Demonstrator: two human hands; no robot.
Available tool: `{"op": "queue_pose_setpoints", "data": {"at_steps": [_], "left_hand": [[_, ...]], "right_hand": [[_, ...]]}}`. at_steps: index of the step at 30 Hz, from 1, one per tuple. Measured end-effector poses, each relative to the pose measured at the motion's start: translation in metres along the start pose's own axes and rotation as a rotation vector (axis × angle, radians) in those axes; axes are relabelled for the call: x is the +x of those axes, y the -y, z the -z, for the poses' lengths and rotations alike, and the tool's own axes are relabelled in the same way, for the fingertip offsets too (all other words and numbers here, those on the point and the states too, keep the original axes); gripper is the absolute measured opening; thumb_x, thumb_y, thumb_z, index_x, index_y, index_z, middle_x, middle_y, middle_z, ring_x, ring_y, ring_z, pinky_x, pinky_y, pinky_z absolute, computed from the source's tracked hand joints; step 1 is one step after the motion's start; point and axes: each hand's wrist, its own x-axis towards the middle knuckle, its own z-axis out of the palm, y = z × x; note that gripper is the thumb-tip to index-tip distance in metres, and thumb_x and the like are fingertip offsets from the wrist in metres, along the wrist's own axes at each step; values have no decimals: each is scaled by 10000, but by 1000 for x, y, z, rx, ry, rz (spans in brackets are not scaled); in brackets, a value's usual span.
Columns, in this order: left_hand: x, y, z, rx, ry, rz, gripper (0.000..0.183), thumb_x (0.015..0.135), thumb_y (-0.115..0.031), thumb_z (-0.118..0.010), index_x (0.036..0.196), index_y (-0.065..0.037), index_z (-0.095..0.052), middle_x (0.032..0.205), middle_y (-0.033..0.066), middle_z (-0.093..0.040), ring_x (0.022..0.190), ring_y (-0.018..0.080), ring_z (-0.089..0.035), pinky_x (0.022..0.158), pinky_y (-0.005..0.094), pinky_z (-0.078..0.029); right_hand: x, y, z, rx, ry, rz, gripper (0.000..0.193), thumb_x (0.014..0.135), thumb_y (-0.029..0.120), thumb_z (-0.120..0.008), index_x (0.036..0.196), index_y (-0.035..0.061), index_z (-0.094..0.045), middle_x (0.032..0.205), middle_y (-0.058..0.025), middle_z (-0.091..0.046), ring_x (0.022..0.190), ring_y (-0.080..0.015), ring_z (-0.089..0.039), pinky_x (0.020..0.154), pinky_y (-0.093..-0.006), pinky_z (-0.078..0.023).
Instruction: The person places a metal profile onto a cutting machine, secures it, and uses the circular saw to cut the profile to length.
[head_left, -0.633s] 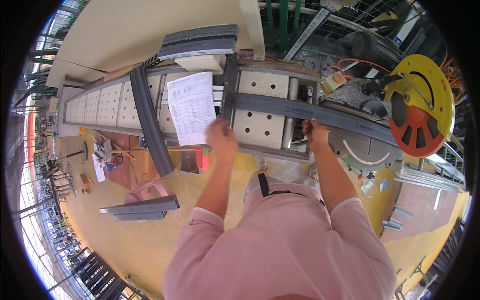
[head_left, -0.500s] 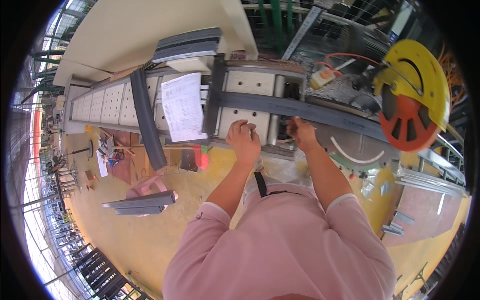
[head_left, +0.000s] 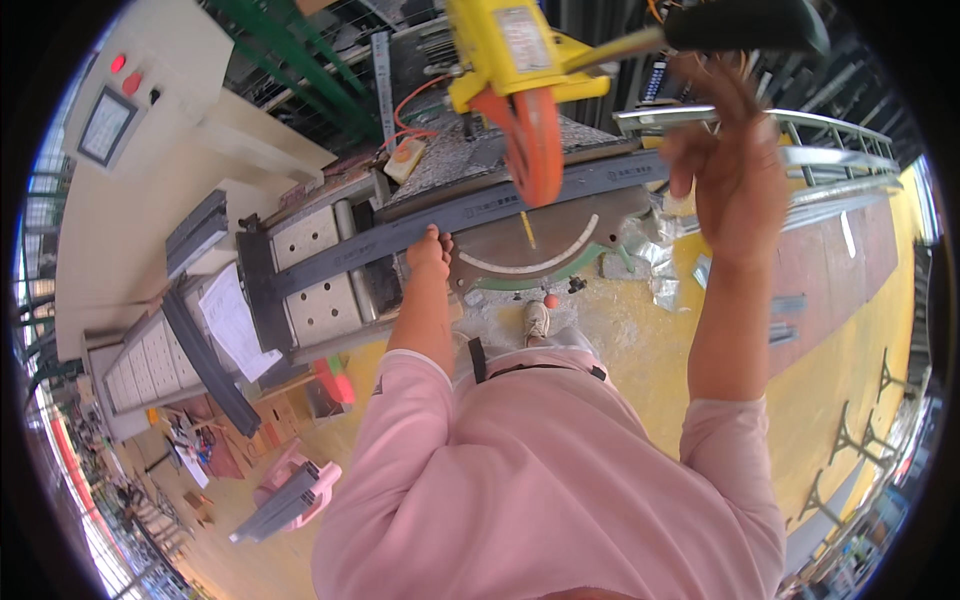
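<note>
A long dark grey profile bar (head_left: 400, 240) lies across the saw bench and under the orange blade guard (head_left: 535, 150) of a yellow cut-off saw (head_left: 510, 45). My left hand (head_left: 430, 252) is closed on the bar's near edge, left of the blade guard. Raised at the right, my right hand (head_left: 735, 175) is blurred by motion, its fingers apart and nothing seen in them. Just above its fingertips is the saw's black handle (head_left: 745, 25); a gap or contact between them is hard to make out.
A second dark profile (head_left: 210, 360) and a printed sheet (head_left: 235, 320) rest on the roller bench at left. Short profiles (head_left: 200, 235) are stacked behind. A control panel (head_left: 107, 125) stands far left. More profiles lie on a pink stool (head_left: 320, 480). Metal lengths (head_left: 830, 200) extend at right.
My view has swung to the right. My left hand has gone from the roller bench to the bar near the saw. My right hand has risen toward the saw's handle.
</note>
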Motion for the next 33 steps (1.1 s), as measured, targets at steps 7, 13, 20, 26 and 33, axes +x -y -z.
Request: {"op": "queue_pose_setpoints", "data": {"at_steps": [7, 13, 20, 26, 33], "left_hand": [[-2, 0, 5, 21, -13, -40, 227, 948, -293, -604, 942, -67, -581, 752, 64, -670, 530, 150, -600, 372, 250, -314], [-12, -3, -5, 126, 52, -62, 248, 953, -311, -590, 961, -64, -588, 756, 86, -683, 496, 143, -577, 359, 251, -306], [-3, 1, 7, 120, 18, -76, 245, 950, -328, -596, 951, -83, -590, 774, 77, -685, 528, 135, -576, 376, 238, -327], [-14, -3, 0, 21, -17, -73, 265, 942, -292, -612, 958, -30, -569, 752, 133, -681, 484, 158, -586, 333, 252, -305], [-15, -8, -7, 38, -48, -57, 291, 935, -261, -623, 1027, 5, -548, 790, 157, -677, 541, 204, -631, 348, 271, -368]], "right_hand": [[21, -39, 17, -168, -442, -105, 302, 987, 294, -479, 905, 26, -592, 709, -73, -619, 521, -134, -548, 500, -253, -451], [-45, -315, 150, 178, -635, -1000, 211, 930, 149, -532, 1097, 23, -557, 947, -134, -608, 722, -253, -625, 670, -412, -594], [-16, -335, 138, -17, -574, -975, 217, 914, 127, -536, 1090, 1, -550, 952, -135, -580, 741, -264, -636, 643, -387, -612], [-21, -324, 156, -91, -340, -1096, 220, 925, 179, -557, 1047, -2, -584, 897, -106, -636, 718, -210, -650, 609, -328, -586], [31, -71, 28, 23, -94, -270, 507, 981, 357, -489, 1335, -5, -482, 1067, -101, -667, 674, -139, -612, 540, -249, -454]]}}
